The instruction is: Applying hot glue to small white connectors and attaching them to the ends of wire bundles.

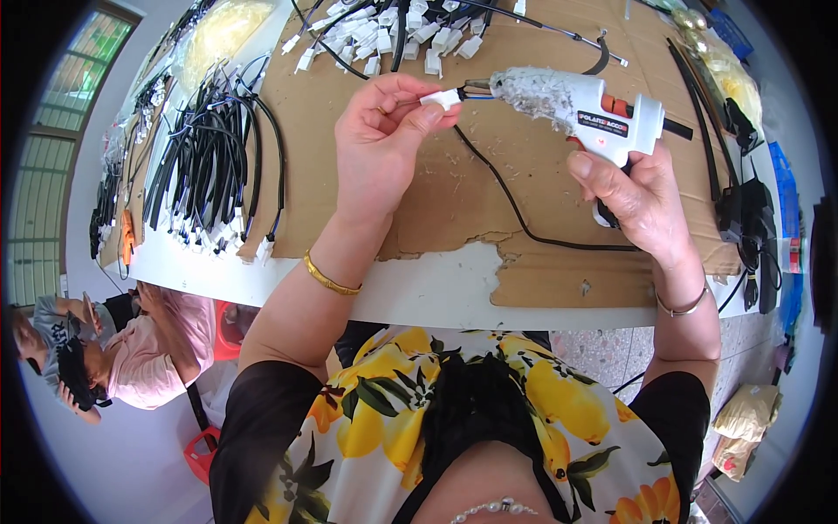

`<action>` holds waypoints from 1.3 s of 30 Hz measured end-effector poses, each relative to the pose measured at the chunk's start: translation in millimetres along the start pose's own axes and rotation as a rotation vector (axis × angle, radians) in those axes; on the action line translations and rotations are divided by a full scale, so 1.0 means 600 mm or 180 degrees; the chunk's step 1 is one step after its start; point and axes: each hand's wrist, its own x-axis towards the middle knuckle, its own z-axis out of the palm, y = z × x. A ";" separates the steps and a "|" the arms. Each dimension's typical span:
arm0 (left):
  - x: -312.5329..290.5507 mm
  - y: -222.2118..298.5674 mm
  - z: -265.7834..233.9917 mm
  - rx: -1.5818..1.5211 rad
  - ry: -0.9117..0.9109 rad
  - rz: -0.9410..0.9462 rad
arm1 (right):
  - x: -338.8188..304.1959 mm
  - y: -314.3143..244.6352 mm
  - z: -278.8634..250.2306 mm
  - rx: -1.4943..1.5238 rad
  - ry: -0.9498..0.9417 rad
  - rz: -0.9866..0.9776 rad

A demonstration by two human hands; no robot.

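Apparently, gluing is going on: the left hand (381, 140) is pinching the connector (442, 99), far centre; the right hand (635, 194) is gripping the glue gun (580, 106); the next move is requiring a steady nozzle (477, 84).

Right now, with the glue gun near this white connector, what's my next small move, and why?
I'd probably give the glue gun a light squeeze where the wires enter the white connector: the nozzle sits by that end, your left hand pinches the connector, and your right hand grips the gun.
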 end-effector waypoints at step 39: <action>-0.003 0.008 -0.007 -0.0635 0.0094 -0.1023 | 0.003 -0.001 -0.002 -0.0081 -0.0189 0.0302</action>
